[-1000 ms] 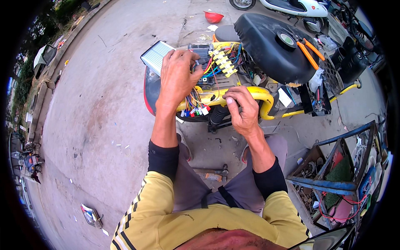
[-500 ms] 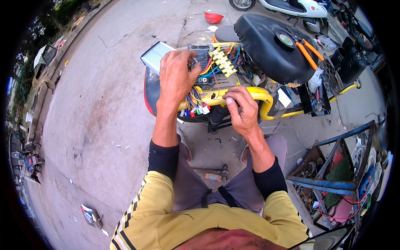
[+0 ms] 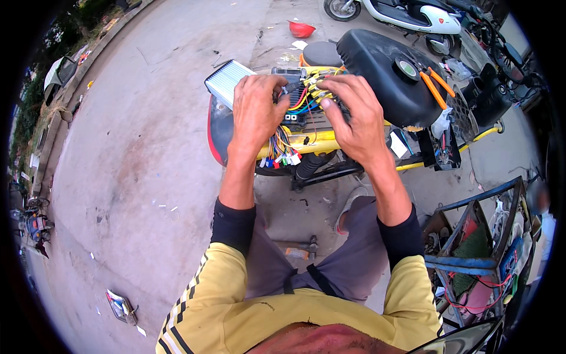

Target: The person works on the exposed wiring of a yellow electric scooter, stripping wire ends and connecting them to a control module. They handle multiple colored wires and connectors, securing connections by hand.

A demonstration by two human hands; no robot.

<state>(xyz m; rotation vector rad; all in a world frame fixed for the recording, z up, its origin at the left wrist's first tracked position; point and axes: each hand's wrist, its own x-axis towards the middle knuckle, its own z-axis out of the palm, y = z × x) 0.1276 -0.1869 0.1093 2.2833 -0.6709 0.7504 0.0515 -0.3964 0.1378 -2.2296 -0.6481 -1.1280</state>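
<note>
My left hand [image 3: 256,112] pinches a small dark connector-like piece [image 3: 292,87] between thumb and fingers, above the finned metal box. At the right end of a yellow terminal block [image 3: 314,88], my right hand [image 3: 356,115] has its thumb and fingertips closed on the block, partly covering it. Red, yellow and blue wires [image 3: 303,107] run beneath the block. These parts lie on the opened rear of a yellow-framed scooter [image 3: 321,143]. A bundle of thin wires with coloured plugs [image 3: 280,154] hangs over the frame, below my left hand.
A silver finned box [image 3: 230,81] rests at the left end of the scooter. The black seat [image 3: 383,74] carries a tape roll [image 3: 407,69] and orange-handled pliers [image 3: 437,88]. A hammer [image 3: 303,243] lies between my feet. A blue metal rack [image 3: 466,264] stands at the right.
My right hand has moved up from the yellow frame tube to the terminal block and taken hold of it. My left hand keeps the dark piece, shifted slightly right.
</note>
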